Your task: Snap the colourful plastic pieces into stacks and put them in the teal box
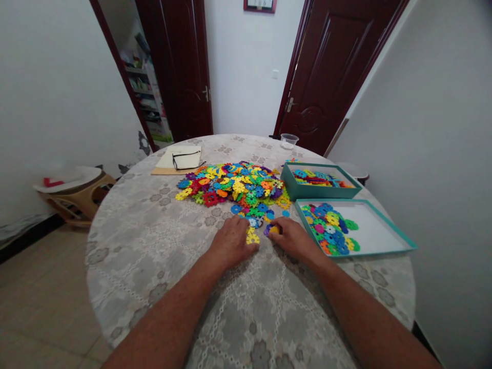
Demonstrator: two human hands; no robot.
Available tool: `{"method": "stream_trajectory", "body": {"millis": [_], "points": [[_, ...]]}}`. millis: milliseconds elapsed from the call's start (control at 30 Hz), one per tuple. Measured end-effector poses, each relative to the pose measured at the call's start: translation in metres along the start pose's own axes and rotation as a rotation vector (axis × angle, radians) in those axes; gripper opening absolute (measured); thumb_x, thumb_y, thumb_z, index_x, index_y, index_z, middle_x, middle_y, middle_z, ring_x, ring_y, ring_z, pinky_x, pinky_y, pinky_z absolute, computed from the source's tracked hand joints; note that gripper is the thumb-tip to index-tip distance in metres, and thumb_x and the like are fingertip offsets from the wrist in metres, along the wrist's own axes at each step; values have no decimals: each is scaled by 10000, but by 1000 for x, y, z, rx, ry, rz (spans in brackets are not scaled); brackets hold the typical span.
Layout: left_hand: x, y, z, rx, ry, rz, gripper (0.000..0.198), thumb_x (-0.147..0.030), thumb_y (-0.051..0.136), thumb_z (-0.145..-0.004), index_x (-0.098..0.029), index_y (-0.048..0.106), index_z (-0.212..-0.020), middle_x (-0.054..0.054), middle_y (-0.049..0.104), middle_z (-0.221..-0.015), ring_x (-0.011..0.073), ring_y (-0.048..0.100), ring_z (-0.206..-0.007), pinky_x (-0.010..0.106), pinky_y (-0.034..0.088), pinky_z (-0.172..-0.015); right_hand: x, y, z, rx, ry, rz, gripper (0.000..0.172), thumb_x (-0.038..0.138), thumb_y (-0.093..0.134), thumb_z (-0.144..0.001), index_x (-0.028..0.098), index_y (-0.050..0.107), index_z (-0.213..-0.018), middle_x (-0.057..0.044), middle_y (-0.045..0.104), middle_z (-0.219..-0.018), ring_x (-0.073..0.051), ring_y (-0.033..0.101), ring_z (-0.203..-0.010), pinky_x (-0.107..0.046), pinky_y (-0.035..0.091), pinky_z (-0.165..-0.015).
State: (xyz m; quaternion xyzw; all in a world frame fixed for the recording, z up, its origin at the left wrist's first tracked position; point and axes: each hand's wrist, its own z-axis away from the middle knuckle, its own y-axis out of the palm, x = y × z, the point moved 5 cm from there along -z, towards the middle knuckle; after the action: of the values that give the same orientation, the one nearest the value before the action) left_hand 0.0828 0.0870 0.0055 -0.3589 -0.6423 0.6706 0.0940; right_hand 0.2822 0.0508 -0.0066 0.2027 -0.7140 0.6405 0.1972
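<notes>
Just in front of the colorful pile of plastic gear-shaped pieces [238, 183], my left hand [232, 241] is closed around yellow pieces [252, 236], its thumb below them. My right hand [287, 235] rests to the right, fingers closed on a purple and yellow piece [272, 230]. A small gap lies between the two hands. Blue and green pieces [255, 210] spread from the pile toward my fingertips. Parts of the held pieces are hidden by my fingers.
A green box [323, 193] of pieces stands right of the pile. Nearer me, its lid-like tray [376, 252] holds more pieces. Black glasses [186, 161] lie on paper [169, 160] at the back left. A clear bowl [289, 141] sits at the table's far edge.
</notes>
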Motion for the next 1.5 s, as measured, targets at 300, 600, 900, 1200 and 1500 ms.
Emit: {"method": "stream_trajectory", "body": {"millis": [300, 600, 900, 1200, 1500], "points": [[1, 1, 0, 36, -83, -52, 527, -488, 763, -822, -188, 626, -1234, 148, 612, -1300, 328, 574, -1224, 404, 464, -1033, -4, 2, -8, 52, 35, 49, 132, 283, 707, -877, 197, 675, -973, -67, 708, -1002, -215, 638, -935, -295, 444, -811], [5, 1, -3, 54, -94, -49, 573, -526, 763, -804, -186, 625, -1244, 154, 632, -1287, 347, 591, -1208, 422, 494, -1000, 5, -1, -5, 39, -4, -39, 87, 246, 672, -843, 222, 626, -912, -17, 682, -893, -196, 615, -851, -277, 410, -727], [19, 2, -5, 70, 33, 111, 436, -350, 762, -819, -220, 667, -1223, 102, 654, -1268, 292, 603, -1199, 377, 475, -1046, 23, 16, 5, 142, -61, -282, 407, 332, 678, -875, 197, 707, -1258, -59, 756, -1070, -208, 677, -885, -310, 498, -816], [21, 1, -7, 48, -16, 135, 424, -306, 764, -818, -236, 674, -1226, 75, 668, -1237, 264, 617, -1171, 346, 484, -1008, 41, 20, 12, 164, -80, -31, 318, 245, 655, -886, 206, 699, -1199, -105, 742, -1188, -263, 672, -1072, -340, 471, -922], [19, 4, -7, 50, -53, 65, 427, -384, 751, -855, -263, 661, -1255, 70, 654, -1260, 265, 614, -1196, 348, 480, -995, 41, 17, 13, 128, -75, -95, 248, 151, 619, -838, 203, 676, -1073, -55, 722, -1040, -207, 640, -942, -280, 439, -811]]}}
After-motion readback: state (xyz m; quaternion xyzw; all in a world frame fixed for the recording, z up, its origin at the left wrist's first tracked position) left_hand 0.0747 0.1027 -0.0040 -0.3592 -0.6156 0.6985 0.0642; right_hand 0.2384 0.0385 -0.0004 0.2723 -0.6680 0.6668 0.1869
